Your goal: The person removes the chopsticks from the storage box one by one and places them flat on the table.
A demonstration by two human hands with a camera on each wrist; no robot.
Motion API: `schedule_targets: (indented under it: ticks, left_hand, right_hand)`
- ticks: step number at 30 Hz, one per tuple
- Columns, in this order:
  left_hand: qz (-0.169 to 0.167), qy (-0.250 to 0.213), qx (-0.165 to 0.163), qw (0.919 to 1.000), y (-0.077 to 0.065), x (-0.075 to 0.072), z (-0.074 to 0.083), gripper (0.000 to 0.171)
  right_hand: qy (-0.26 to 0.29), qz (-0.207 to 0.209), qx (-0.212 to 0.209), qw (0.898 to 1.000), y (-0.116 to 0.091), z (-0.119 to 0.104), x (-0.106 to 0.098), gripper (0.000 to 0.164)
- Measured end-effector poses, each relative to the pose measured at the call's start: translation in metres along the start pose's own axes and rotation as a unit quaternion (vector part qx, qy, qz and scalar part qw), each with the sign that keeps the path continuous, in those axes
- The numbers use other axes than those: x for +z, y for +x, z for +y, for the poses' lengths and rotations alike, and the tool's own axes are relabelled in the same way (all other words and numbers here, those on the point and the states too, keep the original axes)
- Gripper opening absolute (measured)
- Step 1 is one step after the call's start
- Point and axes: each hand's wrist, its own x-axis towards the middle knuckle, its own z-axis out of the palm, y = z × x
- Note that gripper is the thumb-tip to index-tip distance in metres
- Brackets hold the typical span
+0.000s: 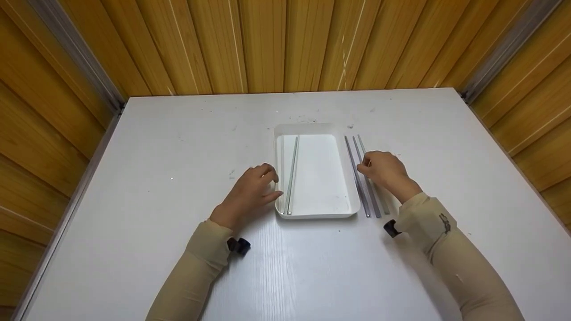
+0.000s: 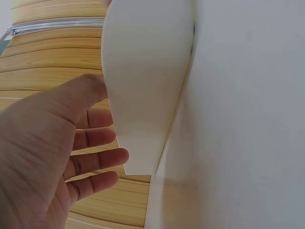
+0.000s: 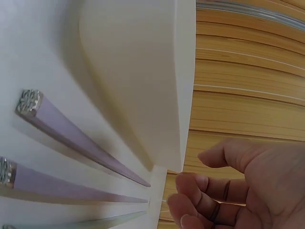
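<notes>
1. From the head view, a white tray (image 1: 316, 178) sits mid-worktop (image 1: 178, 147) with its long side running away from the person. A pale chopstick pair (image 1: 291, 176) lies inside it, hugging the left wall, so they're lined up neatly. Three more chopsticks (image 1: 363, 178) lie parallel on the worktop just right of the tray, within easy reach. The left hand (image 1: 252, 191) rests beside the tray's left edge, fingers loosely curled and holding nothing, looks like it's steadying the tray. The right hand (image 1: 386, 171) hovers over the loose chopsticks, fingertips down at them; can't tell if it's pinching one.

2. Left wrist view: the left hand (image 2: 57, 152) has its fingers relaxed and spread, empty, right next to the tray wall (image 2: 143, 86).

3. Right wrist view: the right hand (image 3: 243, 191) has its fingers bent, nothing clearly held. Two purple chopsticks (image 3: 71, 138) with decorated ends lie beside the tray's outer wall (image 3: 138, 76).
</notes>
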Motion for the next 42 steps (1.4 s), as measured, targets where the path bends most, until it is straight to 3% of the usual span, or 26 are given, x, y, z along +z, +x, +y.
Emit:
schedule_targets:
  ticks: [27,42]
  left_hand:
    - [-0.011,-0.007,-0.011,0.9999,0.002,-0.001,0.004,0.027]
    - [-0.011,-0.015,-0.012,0.9998,0.003,0.001,0.005,0.026]
  right_hand:
    - [-0.008,0.0,-0.037,0.999,0.007,-0.028,0.014,0.029]
    - [-0.022,0.012,-0.033,0.999,0.008,-0.028,0.015,0.027]
